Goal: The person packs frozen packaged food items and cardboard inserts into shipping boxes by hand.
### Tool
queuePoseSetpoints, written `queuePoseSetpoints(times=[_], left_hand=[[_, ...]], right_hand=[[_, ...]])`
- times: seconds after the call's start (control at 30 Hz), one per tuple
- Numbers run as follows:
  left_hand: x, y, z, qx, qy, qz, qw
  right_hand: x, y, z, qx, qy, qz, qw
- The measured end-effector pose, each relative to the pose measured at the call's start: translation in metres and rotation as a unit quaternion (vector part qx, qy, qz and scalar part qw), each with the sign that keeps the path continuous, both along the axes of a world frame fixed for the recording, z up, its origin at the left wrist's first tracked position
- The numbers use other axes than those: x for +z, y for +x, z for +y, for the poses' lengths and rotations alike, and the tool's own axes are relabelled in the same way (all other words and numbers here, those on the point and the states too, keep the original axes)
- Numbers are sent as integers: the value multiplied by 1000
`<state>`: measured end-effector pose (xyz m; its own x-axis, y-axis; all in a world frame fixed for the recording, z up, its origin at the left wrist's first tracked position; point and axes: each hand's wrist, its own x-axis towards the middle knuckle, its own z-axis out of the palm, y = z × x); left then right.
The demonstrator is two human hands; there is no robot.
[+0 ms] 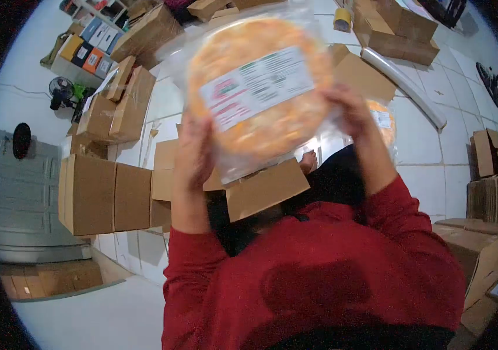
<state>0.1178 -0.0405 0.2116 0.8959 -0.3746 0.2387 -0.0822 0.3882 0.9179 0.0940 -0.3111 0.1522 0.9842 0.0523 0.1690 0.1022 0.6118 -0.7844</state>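
Note:
A round, flat orange item in a clear plastic bag [260, 137], with a white printed label, is held up between both hands. My left hand [195, 153] grips the bag's lower left side. On its right edge my right hand [351, 111] is closed. Beneath the bag, an open cardboard box [267, 189] with its flaps spread sits in front of my lap. To the right of my right hand, a similar bagged round item [382, 120] lies on the floor.
Cardboard boxes [104, 192] stand at the left, with more at the back and right. A long plastic-wrapped roll [407, 87] lies on the tiled floor at the upper right, near a yellow tape roll [342, 20]. A small fan [62, 90] stands at the upper left.

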Motion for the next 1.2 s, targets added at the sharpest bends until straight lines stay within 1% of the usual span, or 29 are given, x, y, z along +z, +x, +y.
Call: queuePoseSetpoints(times=[0.07, 0.1, 0.13, 0.17, 0.2, 0.27, 0.33, 0.37, 0.4, 0.43, 0.47, 0.5, 0.53, 0.6, 0.67, 0.7, 0.73, 0.77, 0.8, 0.83, 0.87, 0.93, 0.97, 1.0, 1.03, 1.07, 1.13, 1.17, 1.2], left_hand=[[-4, 11, -14, 23, 171, 15, 985], [-27, 31, -14, 23, 216, -34, 976], [-53, 46, -9, 21, 209, -35, 977], [-82, 63, -5, 52, 380, -74, 920], [-116, 81, -2, 82, 537, -112, 832], [-204, 98, 12, 47, 597, -203, 775], [-185, 63, -19, 6, 775, -157, 612], [-208, 59, -15, 5, 770, -160, 618], [-246, 63, -5, 7, 797, -213, 565], [-268, 65, 2, 10, 820, -265, 508], [-272, 64, 3, 10, 817, -268, 511], [-273, 63, 1, 24, 813, -267, 516], [-273, 61, 0, 36, 811, -266, 520], [-269, 59, -3, 33, 819, -262, 510], [-254, 58, -9, -8, 843, -185, 506], [-248, 56, -10, -5, 832, -184, 523], [-249, 55, -12, -7, 832, -187, 522], [-250, 54, -12, 1, 829, -190, 526], [-251, 54, -11, 10, 826, -192, 529], [-249, 54, -11, 5, 827, -195, 527], [-251, 55, -11, 5, 829, -195, 524], [-256, 55, -8, 25, 823, -217, 524], [-264, 55, -6, 46, 831, -247, 495], [-261, 57, -7, 46, 832, -248, 493], [-255, 56, -9, 34, 829, -227, 510], [-253, 56, -10, 20, 825, -204, 527], [-255, 60, -10, 21, 831, -216, 513], [-253, 59, -11, 20, 834, -217, 508], [-250, 57, -12, 19, 836, -216, 504]], right_hand=[[-16, -19, -56, -145, -61, 71, 985], [-18, -31, -84, -183, -89, 63, 977], [-26, -44, -106, -187, -15, 71, 980], [-18, -60, -113, -217, 8, 77, 973], [-49, -71, -155, -208, 6, 95, 973], [-91, -92, -194, -227, 41, 128, 965], [-144, -111, -229, -209, 39, 158, 964], [-173, -119, -239, -221, 37, 189, 956], [-211, -128, -258, -250, 1, 263, 932], [-226, -133, -258, -315, -115, 350, 875], [-227, -133, -257, -275, -158, 440, 840], [-270, -136, -283, -225, -221, 520, 794], [-216, -123, -251, -181, -355, 592, 700], [-285, -100, -288, -336, -575, 488, 565], [-195, -42, -226, -398, -618, 443, 514], [-206, -11, -233, -378, -634, 349, 577], [-193, 15, -222, -361, -624, 199, 664], [-207, 49, -220, -328, -730, 162, 577], [-214, 76, -215, -327, -702, 126, 620], [-228, 104, -211, -293, -725, 140, 607], [-223, 122, -204, -244, -721, 152, 630], [-226, 144, -188, -246, -750, 191, 583], [-230, 147, -185, -246, -749, 191, 586], [-238, 148, -183, -271, -817, 176, 477], [-242, 150, -181, -291, -872, 158, 360], [-242, 156, -185, -289, -872, 159, 362], [-230, 166, -191, -87, -855, 280, 429], [-239, 172, -199, -83, -854, 283, 429], [-255, 178, -213, -70, -832, 272, 478]])
